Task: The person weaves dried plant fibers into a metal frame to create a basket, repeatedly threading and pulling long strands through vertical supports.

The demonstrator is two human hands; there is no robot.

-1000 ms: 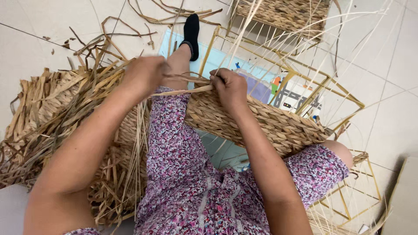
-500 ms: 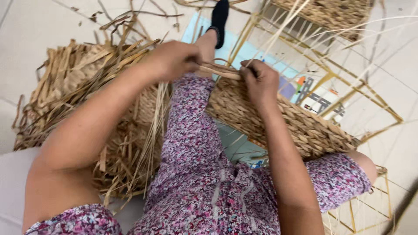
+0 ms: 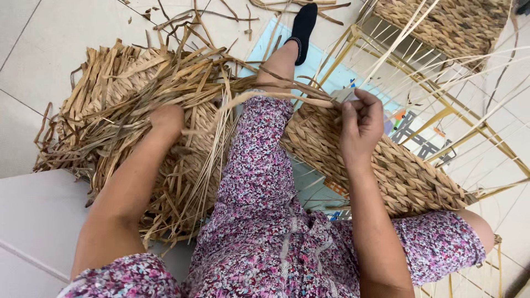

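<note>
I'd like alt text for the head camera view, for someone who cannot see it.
Seen from above, a seated person in a floral dress weaves a braided straw panel on a metal frame. The right hand pinches a straw strand at the panel's top edge, while the left hand reaches into a pile of dried straw on the tiled floor.
</note>
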